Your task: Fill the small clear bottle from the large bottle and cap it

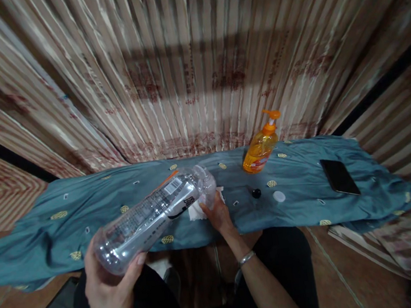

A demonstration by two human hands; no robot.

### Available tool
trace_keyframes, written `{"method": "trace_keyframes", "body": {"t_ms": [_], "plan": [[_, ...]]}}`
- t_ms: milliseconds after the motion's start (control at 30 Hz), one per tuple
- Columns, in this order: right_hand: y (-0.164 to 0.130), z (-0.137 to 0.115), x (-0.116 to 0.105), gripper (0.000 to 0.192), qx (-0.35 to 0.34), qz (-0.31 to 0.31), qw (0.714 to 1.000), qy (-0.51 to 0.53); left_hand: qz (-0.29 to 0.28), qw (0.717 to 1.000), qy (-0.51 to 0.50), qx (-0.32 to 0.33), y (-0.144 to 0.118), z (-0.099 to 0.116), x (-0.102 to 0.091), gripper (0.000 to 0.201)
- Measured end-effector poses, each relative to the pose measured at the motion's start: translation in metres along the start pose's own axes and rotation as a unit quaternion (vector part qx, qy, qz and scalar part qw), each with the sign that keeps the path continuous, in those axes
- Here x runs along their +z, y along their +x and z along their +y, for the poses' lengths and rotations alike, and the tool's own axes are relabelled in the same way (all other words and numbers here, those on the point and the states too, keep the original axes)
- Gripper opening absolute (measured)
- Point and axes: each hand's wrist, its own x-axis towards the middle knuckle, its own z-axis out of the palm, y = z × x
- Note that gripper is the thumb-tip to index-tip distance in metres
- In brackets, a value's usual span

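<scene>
A large clear plastic bottle (150, 221) with printed label text is tilted, its base toward me and its neck away to the right. My left hand (108, 293) grips it around the base. My right hand (220, 215) is closed on a small clear bottle (208, 188), held right at the large bottle's neck. Whether the two mouths touch, I cannot make out. Beneath them a white tissue (196, 212) lies on the teal cloth (98, 197). Just right of my right hand are a small black cap (256, 193) and a white round disc (279, 196).
An orange pump bottle (260, 152) stands toward the back, right of centre. A dark phone (339, 176) lies flat at the right. Striped curtains (187, 66) hang behind and at both sides. My legs are below the cloth's front edge.
</scene>
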Motion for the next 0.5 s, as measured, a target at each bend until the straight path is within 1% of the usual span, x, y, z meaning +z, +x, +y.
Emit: {"method": "trace_keyframes", "body": {"t_ms": [200, 400, 500], "plan": [[0.0001, -0.0007, -0.0007, 0.062, 0.006, -0.004, 1.0, -0.013, 0.005, 1.0, 0.019, 0.002, -0.0012, 0.0005, -0.0012, 0.106], [-0.0004, -0.0028, -0.0011, 0.054, -0.009, 0.004, 1.0, 0.008, 0.0, 1.0, 0.013, 0.015, -0.0021, 0.0011, 0.0002, 0.103], [-0.0003, -0.0041, -0.0016, 0.053, -0.012, 0.007, 1.0, 0.01, -0.002, 1.0, 0.014, 0.012, -0.0017, 0.0016, 0.0008, 0.103]]}}
